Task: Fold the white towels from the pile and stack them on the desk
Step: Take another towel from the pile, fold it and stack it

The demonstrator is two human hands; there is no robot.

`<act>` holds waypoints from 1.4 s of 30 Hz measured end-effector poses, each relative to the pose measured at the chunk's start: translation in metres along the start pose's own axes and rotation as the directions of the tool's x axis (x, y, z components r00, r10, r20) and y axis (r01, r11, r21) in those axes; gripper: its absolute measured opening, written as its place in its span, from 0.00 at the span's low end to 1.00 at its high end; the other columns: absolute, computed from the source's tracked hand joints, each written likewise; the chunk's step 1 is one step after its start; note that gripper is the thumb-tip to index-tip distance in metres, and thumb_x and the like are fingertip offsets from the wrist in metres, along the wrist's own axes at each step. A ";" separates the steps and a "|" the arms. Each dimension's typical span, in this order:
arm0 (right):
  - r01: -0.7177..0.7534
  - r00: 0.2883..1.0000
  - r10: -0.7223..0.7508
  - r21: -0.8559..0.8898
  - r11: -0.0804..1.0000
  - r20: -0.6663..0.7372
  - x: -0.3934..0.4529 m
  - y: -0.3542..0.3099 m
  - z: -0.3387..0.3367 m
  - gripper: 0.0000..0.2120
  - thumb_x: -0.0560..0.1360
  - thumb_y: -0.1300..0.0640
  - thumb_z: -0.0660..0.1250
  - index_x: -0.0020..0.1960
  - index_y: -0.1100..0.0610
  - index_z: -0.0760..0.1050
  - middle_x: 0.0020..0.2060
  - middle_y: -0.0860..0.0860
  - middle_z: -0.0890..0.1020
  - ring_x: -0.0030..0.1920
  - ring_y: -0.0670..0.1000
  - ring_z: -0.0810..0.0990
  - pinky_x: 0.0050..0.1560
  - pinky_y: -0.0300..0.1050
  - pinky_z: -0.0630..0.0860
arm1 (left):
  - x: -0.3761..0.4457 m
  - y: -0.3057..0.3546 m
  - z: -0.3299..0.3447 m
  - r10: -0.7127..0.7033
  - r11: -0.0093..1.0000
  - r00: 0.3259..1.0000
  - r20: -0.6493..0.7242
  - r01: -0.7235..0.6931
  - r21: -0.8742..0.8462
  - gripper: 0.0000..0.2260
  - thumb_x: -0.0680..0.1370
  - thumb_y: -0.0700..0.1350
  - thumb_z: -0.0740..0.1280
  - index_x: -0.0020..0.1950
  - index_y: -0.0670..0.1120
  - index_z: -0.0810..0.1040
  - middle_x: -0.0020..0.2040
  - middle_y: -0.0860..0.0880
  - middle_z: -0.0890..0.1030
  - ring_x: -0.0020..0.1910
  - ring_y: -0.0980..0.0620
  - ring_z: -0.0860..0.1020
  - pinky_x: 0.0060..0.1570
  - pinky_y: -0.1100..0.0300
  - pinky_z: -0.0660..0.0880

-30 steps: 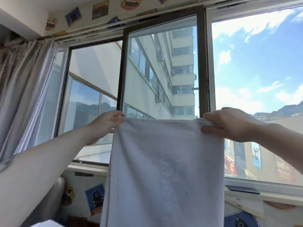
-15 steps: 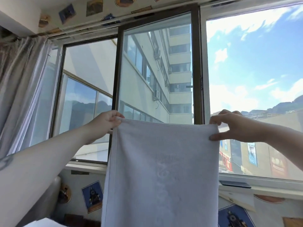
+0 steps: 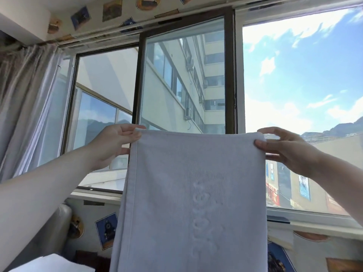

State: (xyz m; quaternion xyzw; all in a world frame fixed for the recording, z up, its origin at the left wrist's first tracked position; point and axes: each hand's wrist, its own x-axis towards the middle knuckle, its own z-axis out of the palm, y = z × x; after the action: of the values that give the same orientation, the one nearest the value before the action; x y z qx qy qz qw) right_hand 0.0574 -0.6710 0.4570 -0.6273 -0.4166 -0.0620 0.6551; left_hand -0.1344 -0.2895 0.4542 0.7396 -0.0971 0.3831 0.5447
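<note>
- The white towel (image 3: 188, 193) hung upright in front of the window (image 3: 182, 75), its top edge level and stretched across between the two hands, its long axis running straight down and out of view at the bottom.
- The left hand (image 3: 115, 142) pinched the towel's upper left corner, thumb in front and fingers behind the cloth.
- The right hand (image 3: 284, 148) pinched the upper right corner between thumb and curled fingers, at about the same height as the left.
- Both hands sat at the towel's two top corners, equally near to it; neither had the advantage.
- The towel's lower end was hidden, so how far it hung could not be told.
- Raised lettering ran down the towel's middle, along the long axis.
- Judged from this hold, the coming fold would turn on bringing one corner across to the other, or lowering the top edge toward the hanging end.
- The bench was not clearly shown; only a pale patch (image 3: 53, 264) lay below and left of the towel.
</note>
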 end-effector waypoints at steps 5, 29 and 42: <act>0.012 0.955 -0.012 -0.001 1.000 -0.297 -0.001 -0.005 -0.008 0.14 0.72 0.64 0.73 0.55 0.55 0.78 0.50 0.54 0.82 0.44 0.50 0.82 0.44 0.42 0.76 | -0.042 0.014 0.052 0.037 0.977 0.999 -0.007 -0.038 -0.208 0.14 0.69 0.45 0.73 0.54 0.45 0.84 0.51 0.47 0.85 0.47 0.53 0.83 0.37 0.62 0.80; -0.111 0.754 0.564 -0.781 0.614 0.336 -0.110 0.398 0.458 0.09 0.79 0.55 0.62 0.58 0.51 0.73 0.53 0.53 0.80 0.52 0.56 0.78 0.51 0.52 0.77 | -0.463 -0.324 -0.074 -0.682 0.534 0.176 -0.710 0.782 -0.320 0.09 0.75 0.45 0.73 0.53 0.43 0.84 0.47 0.46 0.83 0.51 0.49 0.78 0.52 0.62 0.72; -0.027 0.691 0.652 -0.892 0.452 0.310 -0.096 0.460 0.645 0.14 0.78 0.63 0.57 0.59 0.53 0.77 0.57 0.53 0.78 0.55 0.57 0.78 0.51 0.48 0.77 | -0.466 -0.420 -0.245 -0.898 0.178 0.198 -0.393 0.980 0.086 0.05 0.80 0.46 0.62 0.48 0.49 0.78 0.46 0.50 0.80 0.47 0.48 0.78 0.49 0.51 0.79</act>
State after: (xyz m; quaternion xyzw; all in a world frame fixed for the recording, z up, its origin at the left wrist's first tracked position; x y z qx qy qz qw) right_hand -0.0286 -0.0556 -0.0441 -0.9159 -0.3776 0.0999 0.0927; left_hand -0.3323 -0.0392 -0.1388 0.6590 0.5164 0.0618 0.5433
